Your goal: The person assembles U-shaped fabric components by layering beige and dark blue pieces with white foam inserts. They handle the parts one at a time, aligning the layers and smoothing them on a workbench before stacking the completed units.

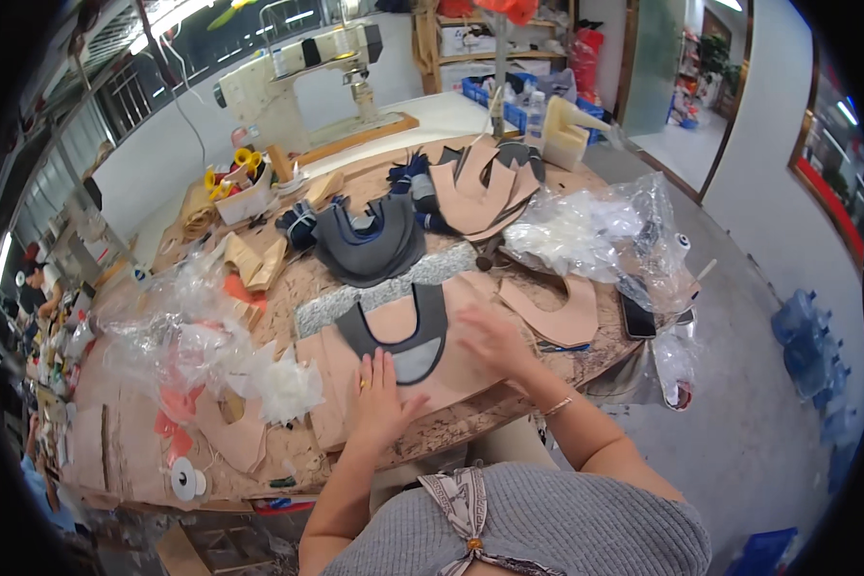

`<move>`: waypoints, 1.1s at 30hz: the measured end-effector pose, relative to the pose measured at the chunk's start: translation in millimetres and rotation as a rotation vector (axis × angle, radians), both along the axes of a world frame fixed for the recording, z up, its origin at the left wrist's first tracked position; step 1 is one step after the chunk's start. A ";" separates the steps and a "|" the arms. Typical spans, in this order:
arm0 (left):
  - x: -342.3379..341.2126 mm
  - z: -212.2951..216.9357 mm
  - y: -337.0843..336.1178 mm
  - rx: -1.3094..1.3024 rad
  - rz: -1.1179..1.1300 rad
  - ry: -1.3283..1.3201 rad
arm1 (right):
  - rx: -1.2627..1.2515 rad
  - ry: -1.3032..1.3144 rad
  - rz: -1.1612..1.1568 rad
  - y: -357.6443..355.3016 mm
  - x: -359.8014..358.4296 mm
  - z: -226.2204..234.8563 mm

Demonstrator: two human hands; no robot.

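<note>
A dark grey U-shaped cut piece [352, 334] with a light grey patch at its curve lies flat on pale pinkish-tan sheets [470, 370] in front of me. My left hand [379, 396] rests on its lower left edge, fingers stretched out flat. Just right of the piece, my right hand [492, 338] hovers over or touches the tan sheet; its fingers are apart and slightly blurred, with nothing seen in them. Beyond lies a stack of dark grey U-shaped pieces [370, 248] with blue edging. A tan U-shaped piece [571, 322] lies to the right of my right hand.
A speckled grey slab [331, 307] lies behind the sheets. Clear plastic bags [586, 230] and more plastic [178, 326] flank the work area. Tan pieces [475, 197], a phone [636, 317], a white thread spool [187, 478] and a box of yellow-handled tools [245, 197] surround it. Behind stands a sewing machine [298, 77].
</note>
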State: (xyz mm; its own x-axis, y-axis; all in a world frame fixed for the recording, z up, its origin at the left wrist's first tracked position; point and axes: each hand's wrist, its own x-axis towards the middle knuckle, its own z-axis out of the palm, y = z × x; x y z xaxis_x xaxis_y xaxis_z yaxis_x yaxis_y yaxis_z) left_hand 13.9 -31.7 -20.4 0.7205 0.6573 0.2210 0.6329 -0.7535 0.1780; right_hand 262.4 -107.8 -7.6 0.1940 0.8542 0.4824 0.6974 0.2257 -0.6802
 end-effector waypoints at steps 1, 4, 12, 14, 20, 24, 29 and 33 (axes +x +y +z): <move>-4.3 2.5 -11.1 0.004 -0.008 -0.013 | 0.120 0.032 -0.193 -10.2 16.9 3.6; -9.5 -7.4 -28.1 0.065 -0.029 -0.060 | -0.054 -0.030 -0.419 -40.8 81.6 -9.5; -8.7 -8.9 -35.5 0.100 -0.052 -0.191 | -0.232 -0.115 -0.215 -52.4 124.2 -23.3; -8.9 -6.7 -36.4 0.120 -0.046 -0.202 | -0.307 -0.115 -0.239 -53.1 122.1 -20.3; -10.5 -7.8 -35.9 0.120 -0.053 -0.207 | -0.321 -0.113 -0.202 -50.5 125.7 -16.0; -10.3 -9.4 -36.3 0.097 -0.060 -0.226 | -0.194 0.007 -0.067 -51.4 144.6 -30.2; -11.3 -4.1 -38.7 0.102 -0.076 -0.292 | -0.137 0.112 -0.410 -52.5 144.6 -20.7; 7.7 10.5 -47.9 0.075 -0.239 -0.436 | -0.048 -0.043 -0.526 -53.7 148.7 -8.9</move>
